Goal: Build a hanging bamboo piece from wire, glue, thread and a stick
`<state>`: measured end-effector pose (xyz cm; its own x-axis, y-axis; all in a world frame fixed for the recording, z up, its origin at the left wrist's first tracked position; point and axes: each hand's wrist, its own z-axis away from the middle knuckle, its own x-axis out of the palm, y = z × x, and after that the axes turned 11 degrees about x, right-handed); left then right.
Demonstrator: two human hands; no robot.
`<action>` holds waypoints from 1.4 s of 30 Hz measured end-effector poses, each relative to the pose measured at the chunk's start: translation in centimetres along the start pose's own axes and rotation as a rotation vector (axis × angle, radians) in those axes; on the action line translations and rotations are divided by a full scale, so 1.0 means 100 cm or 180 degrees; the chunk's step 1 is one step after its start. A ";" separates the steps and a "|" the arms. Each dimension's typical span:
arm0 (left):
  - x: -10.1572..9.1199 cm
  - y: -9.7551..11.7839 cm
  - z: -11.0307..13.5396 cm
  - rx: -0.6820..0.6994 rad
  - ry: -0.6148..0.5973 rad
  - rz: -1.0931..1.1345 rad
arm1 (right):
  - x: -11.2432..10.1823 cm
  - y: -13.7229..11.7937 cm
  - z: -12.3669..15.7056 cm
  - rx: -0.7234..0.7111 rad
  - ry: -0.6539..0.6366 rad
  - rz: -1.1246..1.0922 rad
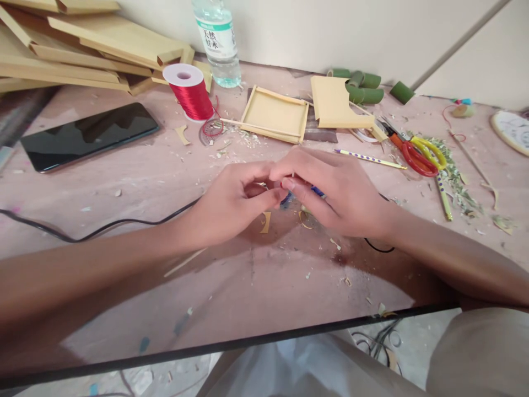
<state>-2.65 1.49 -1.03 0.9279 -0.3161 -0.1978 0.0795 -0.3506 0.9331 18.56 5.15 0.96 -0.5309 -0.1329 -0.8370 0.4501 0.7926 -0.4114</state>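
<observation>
My left hand [233,204] and my right hand [343,193] meet fingertip to fingertip over the middle of the table. Their thumbs and fingers are closed in a pinch. A tiny red spot [282,184] shows between the tips, but most of what they hold is hidden, and I cannot name it. Bits of blue show behind and between the right fingers. On the tabletop just below lie a cut scrap of tan card [266,222] and a thin curled strip [306,219].
Behind the hands are a shallow card tray [275,113], a red thread spool [190,96], a water bottle [219,47] and green bamboo pieces [366,95]. A phone [91,135] lies left. Right are scissors [417,160], a dotted pencil [372,159] and shavings. A black cable [124,221] crosses the table.
</observation>
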 end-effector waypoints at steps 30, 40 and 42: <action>-0.004 -0.001 0.001 -0.0788 0.0350 0.1310 | 0.005 0.009 0.002 -0.0298 0.0619 0.0964; -0.001 -0.005 0.002 -0.0847 0.0502 0.1066 | 0.008 0.004 0.003 -0.0167 0.0667 0.0921; 0.000 -0.007 0.004 -0.0773 0.0532 0.0931 | 0.008 0.003 0.003 -0.0159 0.0677 0.0893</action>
<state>-2.86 1.40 -1.78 0.9688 -0.2172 0.1191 -0.1313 -0.0427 0.9904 18.47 5.11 0.02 -0.5317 0.2168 -0.8187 0.5667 0.8095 -0.1537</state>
